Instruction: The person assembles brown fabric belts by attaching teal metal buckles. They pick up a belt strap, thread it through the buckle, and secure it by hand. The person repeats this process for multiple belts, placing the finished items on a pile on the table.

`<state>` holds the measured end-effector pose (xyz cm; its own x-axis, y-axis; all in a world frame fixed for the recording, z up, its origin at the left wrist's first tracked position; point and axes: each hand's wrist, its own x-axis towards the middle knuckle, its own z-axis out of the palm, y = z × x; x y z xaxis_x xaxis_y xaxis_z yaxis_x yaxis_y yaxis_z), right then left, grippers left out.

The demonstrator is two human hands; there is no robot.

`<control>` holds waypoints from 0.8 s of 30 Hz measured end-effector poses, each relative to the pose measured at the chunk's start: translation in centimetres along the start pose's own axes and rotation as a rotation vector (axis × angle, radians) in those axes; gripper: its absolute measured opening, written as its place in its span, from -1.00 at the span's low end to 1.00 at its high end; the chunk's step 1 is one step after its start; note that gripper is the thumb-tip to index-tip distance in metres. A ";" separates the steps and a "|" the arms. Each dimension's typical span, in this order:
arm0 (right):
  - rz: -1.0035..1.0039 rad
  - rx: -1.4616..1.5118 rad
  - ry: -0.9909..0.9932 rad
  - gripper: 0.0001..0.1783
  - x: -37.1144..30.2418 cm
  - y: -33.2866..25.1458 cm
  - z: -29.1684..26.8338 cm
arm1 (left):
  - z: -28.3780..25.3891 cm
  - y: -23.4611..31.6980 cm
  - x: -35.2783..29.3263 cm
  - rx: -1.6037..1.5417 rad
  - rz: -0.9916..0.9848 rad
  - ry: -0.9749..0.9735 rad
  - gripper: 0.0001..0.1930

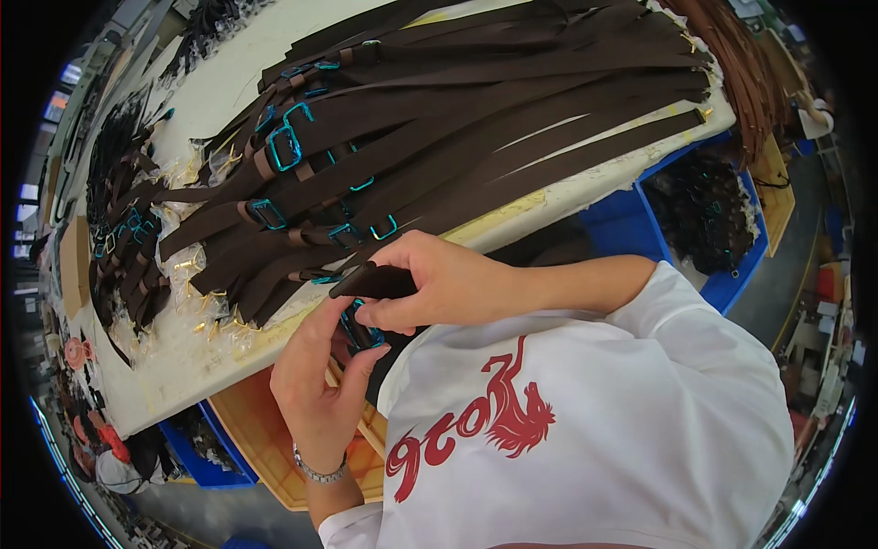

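Note:
Just off the table's front edge, both my hands are on one dark brown belt [391, 283]. My left hand [315, 375], with a metal band on its wrist, pinches the belt's blue-coated buckle [366, 337] between thumb and fingers. My right hand [453, 285] grips the folded strap above the buckle, its thumb pressed near the buckle's upper side. Fingers hide part of the buckle and where the strap passes through it. Close beyond my hands lies a wide pile of similar brown belts [439, 128], with blue buckles [285, 146] toward its left end.
The pale worktable [206, 366] carries the pile, small gold pins in clear plastic [215, 320] and more buckled belts [137, 229] at left. A blue crate [645, 220] with dark belts stands at right. Below the table are a yellow crate [265, 430] and another blue crate [206, 457].

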<state>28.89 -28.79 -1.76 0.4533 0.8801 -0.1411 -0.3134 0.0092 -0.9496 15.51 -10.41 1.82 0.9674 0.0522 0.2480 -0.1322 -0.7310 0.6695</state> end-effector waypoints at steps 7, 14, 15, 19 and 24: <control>0.185 0.318 -0.080 -0.64 -2.5 1.1 -0.7 | 2.4 -1.2 -1.5 -0.419 -0.206 0.192 -0.41; 0.284 0.256 -0.166 -0.55 -2.7 1.6 -0.6 | 2.3 -1.3 -1.8 -0.298 -0.178 0.047 -0.39; 0.294 0.277 -0.169 -0.56 -2.7 1.6 -0.6 | 2.1 -1.3 -1.8 -0.284 -0.189 0.025 -0.39; 0.342 0.250 -0.189 -0.61 -2.8 2.0 -0.4 | 1.7 -1.6 -2.2 -0.347 -0.238 -0.052 -0.38; 0.154 -0.184 -0.223 -0.63 -3.7 2.9 0.6 | 1.1 -1.3 -3.2 -0.419 -0.282 -0.220 -0.38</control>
<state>25.82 -31.73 -3.83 0.2120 0.9469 -0.2416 -0.1989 -0.2002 -0.9594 12.81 -10.36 -0.63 0.9941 0.0307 -0.1040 0.1079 -0.3737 0.9212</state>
